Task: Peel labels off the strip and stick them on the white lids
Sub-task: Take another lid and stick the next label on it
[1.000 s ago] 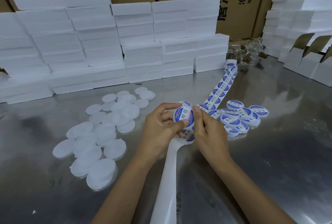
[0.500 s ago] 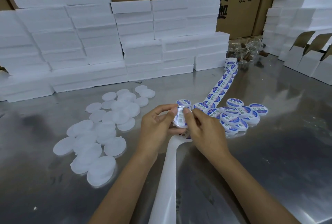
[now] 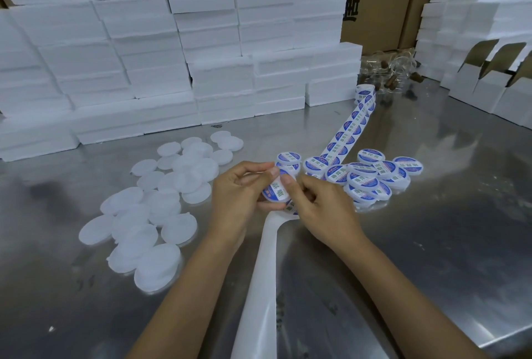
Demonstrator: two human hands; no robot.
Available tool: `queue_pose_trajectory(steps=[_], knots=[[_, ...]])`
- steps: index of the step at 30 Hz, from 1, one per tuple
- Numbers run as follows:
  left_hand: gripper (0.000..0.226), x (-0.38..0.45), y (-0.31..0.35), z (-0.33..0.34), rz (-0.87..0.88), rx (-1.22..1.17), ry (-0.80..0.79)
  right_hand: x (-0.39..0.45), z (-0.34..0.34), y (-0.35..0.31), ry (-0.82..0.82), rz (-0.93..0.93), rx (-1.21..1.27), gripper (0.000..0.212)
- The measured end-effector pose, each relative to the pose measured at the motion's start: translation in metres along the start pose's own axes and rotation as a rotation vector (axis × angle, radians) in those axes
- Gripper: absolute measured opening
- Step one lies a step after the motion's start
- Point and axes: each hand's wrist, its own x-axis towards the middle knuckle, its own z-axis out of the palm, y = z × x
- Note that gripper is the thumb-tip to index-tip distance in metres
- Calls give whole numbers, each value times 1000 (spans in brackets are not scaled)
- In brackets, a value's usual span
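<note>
Gripping a labelled white lid (image 3: pixel 277 191), the left hand (image 3: pixel 240 196) is curling round its rim. The right hand (image 3: pixel 322 209) is pressing its thumb on the label, other fingers curled; finished lids (image 3: pixel 371 177) are lying just beyond it.

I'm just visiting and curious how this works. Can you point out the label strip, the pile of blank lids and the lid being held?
label strip (image 3: pixel 349 127), head view, on a printed label midway along.
blank lids (image 3: pixel 155 206), head view, middle of the pile.
held lid (image 3: pixel 277 191), head view, on its label.
</note>
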Motion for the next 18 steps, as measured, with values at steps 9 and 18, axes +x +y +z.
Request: queue_pose_trajectory(steps=[9, 18], knots=[[24, 1, -2, 1, -19, -51, -36, 12, -22, 16, 201, 234, -155, 49], [35, 12, -13, -17, -120, 61, 69, 20, -59, 66, 273, 576, -447, 57]])
